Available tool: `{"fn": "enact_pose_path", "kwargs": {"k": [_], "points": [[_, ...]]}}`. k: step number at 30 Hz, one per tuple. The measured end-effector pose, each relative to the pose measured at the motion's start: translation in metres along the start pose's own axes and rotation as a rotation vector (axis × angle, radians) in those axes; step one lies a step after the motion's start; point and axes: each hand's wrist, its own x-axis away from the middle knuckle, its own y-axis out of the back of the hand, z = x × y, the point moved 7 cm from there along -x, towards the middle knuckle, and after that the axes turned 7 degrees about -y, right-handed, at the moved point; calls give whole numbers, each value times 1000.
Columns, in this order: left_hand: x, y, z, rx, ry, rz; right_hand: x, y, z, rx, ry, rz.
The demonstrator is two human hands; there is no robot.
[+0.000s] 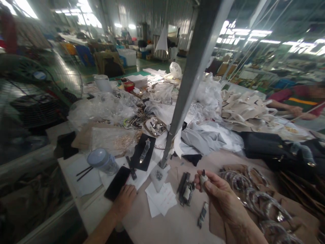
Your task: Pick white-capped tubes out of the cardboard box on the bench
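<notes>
My right hand (220, 195) is raised over the table and pinches a small pale part with a dark tip (203, 177) between thumb and fingers. My left hand (125, 200) rests on the table, its fingers touching the near end of a black phone (117, 183). Between the hands lie white paper slips (161, 199), a small clear bag of metal bits (158, 176) and a dark metal clasp piece (186, 189). Another small dark part (202, 214) lies below my right hand.
A grey steel post (188, 81) rises from the table middle. Plastic-wrapped rings (254, 189) lie at the right, a black bag (264, 147) behind them. A jar with a pale lid (102, 160), plastic bags and a fan (33, 88) are left. Another person (299, 101) sits far right.
</notes>
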Motion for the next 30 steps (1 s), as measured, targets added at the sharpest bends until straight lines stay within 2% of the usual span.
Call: {"fn": "enact_pose_path", "kwargs": {"k": [5,9,15,22,25,28,30], "points": [[-3,-5,4,36,60,130,-4,23,-25,15,-131,-182],[-1,-12,6,58,72,196,-1,29,-50,-1,-236,-269],[1,-12,8,98,78,200,6,26,-82,11,-301,-249],[0,-15,9,124,86,230,4,25,-127,-90,-374,-236],[-2,-17,10,131,93,253,2,21,-144,-90,-428,-251],[-3,-18,12,119,87,269,-2,15,-154,-66,-417,-267],[-4,-18,13,111,84,277,-4,8,-163,-52,-464,-243]]}}
